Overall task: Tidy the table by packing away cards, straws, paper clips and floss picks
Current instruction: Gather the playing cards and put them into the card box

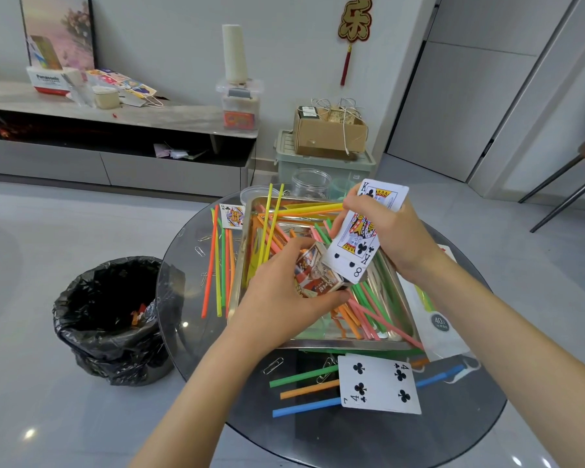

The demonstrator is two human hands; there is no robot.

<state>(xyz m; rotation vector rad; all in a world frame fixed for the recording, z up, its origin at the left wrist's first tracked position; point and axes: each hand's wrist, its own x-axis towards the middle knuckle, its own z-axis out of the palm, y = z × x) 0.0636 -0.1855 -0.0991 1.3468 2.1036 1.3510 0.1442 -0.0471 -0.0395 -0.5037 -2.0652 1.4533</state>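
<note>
My left hand (pixel 277 292) grips a small printed card box (pixel 313 271) over the steel tray (pixel 338 344). My right hand (pixel 385 231) holds a stack of playing cards (pixel 358 241), king of clubs on top, its lower end touching the box mouth. Coloured straws (pixel 362 312) lie in the tray; more straws (pixel 218 265) lie left of it and others (pixel 304 391) in front of it. A four of clubs (pixel 379 386) lies face up at the table's front. A queen card (pixel 232 216) lies at the back left. Paper clips (pixel 272 366) are scattered on the glass.
The round dark glass table (pixel 453 427) carries a white packet (pixel 443 329) on the right and clear jars (pixel 309 184) behind the tray. A bin with a black bag (pixel 112 315) stands on the floor at left. Chair legs (pixel 568 194) are at far right.
</note>
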